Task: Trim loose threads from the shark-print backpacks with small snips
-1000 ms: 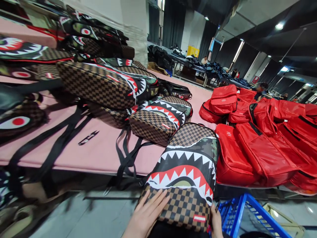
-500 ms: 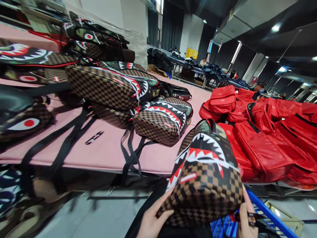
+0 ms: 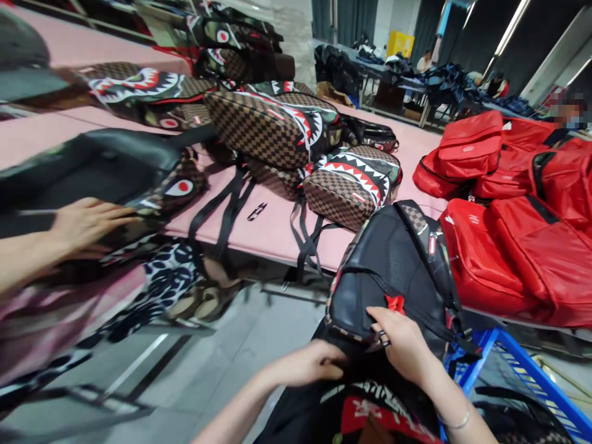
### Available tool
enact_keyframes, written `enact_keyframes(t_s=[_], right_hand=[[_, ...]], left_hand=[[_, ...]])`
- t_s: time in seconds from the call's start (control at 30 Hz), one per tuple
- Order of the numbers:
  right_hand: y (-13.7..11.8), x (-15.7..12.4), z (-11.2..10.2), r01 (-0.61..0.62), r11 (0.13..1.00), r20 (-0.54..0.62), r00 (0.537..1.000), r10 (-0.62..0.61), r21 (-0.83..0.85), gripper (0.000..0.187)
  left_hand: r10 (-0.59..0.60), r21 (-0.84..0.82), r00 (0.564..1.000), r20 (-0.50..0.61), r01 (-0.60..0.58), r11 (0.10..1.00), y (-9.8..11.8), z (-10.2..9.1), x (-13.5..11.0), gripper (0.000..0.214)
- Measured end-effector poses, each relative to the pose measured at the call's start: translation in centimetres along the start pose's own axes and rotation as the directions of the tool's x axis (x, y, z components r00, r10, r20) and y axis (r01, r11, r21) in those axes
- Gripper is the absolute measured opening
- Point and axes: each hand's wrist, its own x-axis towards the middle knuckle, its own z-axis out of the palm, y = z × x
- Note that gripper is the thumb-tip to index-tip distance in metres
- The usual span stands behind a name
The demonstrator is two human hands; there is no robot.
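Note:
A checkered backpack (image 3: 383, 290) lies with its black padded back and straps facing up, leaning on the table edge in front of me. My right hand (image 3: 404, 342) is closed around small thread snips (image 3: 382, 338), over the backpack's lower part; a red piece shows by its fingers. My left hand (image 3: 319, 362) is curled at the backpack's lower left edge. Whatever its fingers pinch is hidden.
A co-worker's hand (image 3: 87, 225) rests on another backpack (image 3: 92, 166) at left. Shark-mouth backpacks (image 3: 263, 129) and loose snips (image 3: 257, 211) lie on the pink table (image 3: 272, 231). Red bags (image 3: 531, 246) are heaped at right, above a blue basket (image 3: 513, 364).
The backpack has been turned from its shark-mouth front to its strap side. Both hands have left its sides, the right moving onto its back. My view has swung left, showing the co-worker's hand.

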Motion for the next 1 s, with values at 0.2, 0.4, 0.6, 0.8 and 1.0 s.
enact_keyframes(t_s=[0.2,0.4,0.6,0.8,1.0], right_hand=[[3.1,-3.2,0.6,-0.088,0.967,-0.172,0.976,0.132,0.241,0.036],[3.8,-4.7,-1.1,-0.267,0.923,-0.324,0.878,0.352,0.278,0.028],[9.1,-7.4,-5.1,-0.484,0.856,-0.56,0.665,0.495,0.182,0.032],[13.0,-8.0,-6.2,-0.499,0.844,-0.593,0.625,0.508,0.196,0.031],[9.5,-2.0,-6.1,-0.441,0.845,-0.438,0.723,0.534,0.304,0.04]], left_hand=[[-0.103,-0.151,0.756,-0.647,0.006,0.988,2.7,-6.0,0.4,0.039],[0.265,0.501,0.748,-0.608,0.103,0.859,2.6,-8.0,6.7,0.048],[0.326,0.588,0.819,-0.473,0.018,0.809,5.3,-7.7,9.4,0.03],[0.272,0.268,0.958,-0.086,-0.241,0.933,7.6,-8.3,8.3,0.035],[0.136,0.319,0.752,-0.645,0.103,0.942,4.8,-12.2,13.5,0.039]])
